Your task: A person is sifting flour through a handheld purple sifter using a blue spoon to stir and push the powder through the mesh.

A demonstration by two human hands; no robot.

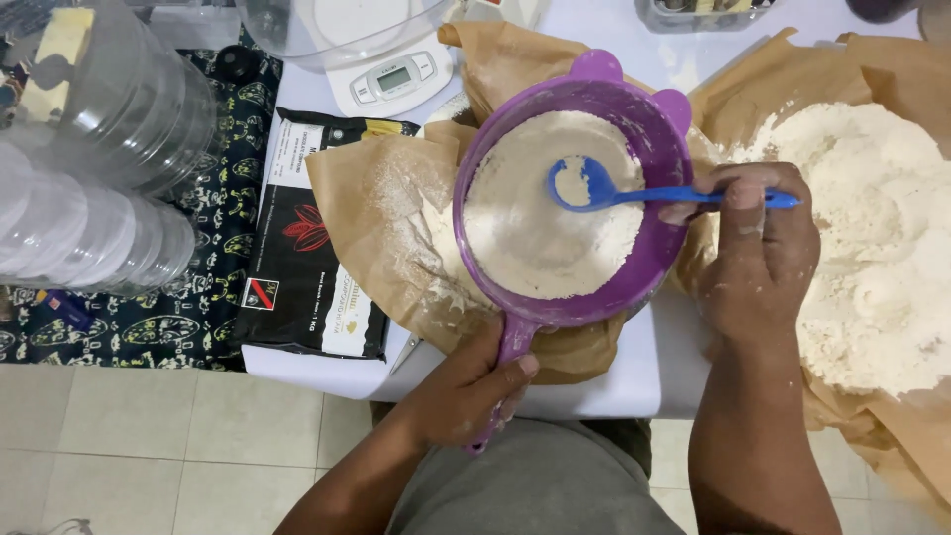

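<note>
A round purple sieve (666,139) holds a layer of white flour (535,228) and hangs over a sheet of brown paper (381,203) dusted with flour. My left hand (466,391) grips the sieve's purple handle at the table's near edge. My right hand (758,243) holds a blue plastic spoon (594,188) by its handle, with the spoon's bowl resting in the flour inside the sieve. Flour dusts my right hand.
A large heap of flour (872,228) lies on brown paper at the right. A black packet (302,248) lies left of the sieve, a white kitchen scale (396,79) behind it. Stacked clear plastic tubs (99,149) stand at far left. Tiled floor shows below.
</note>
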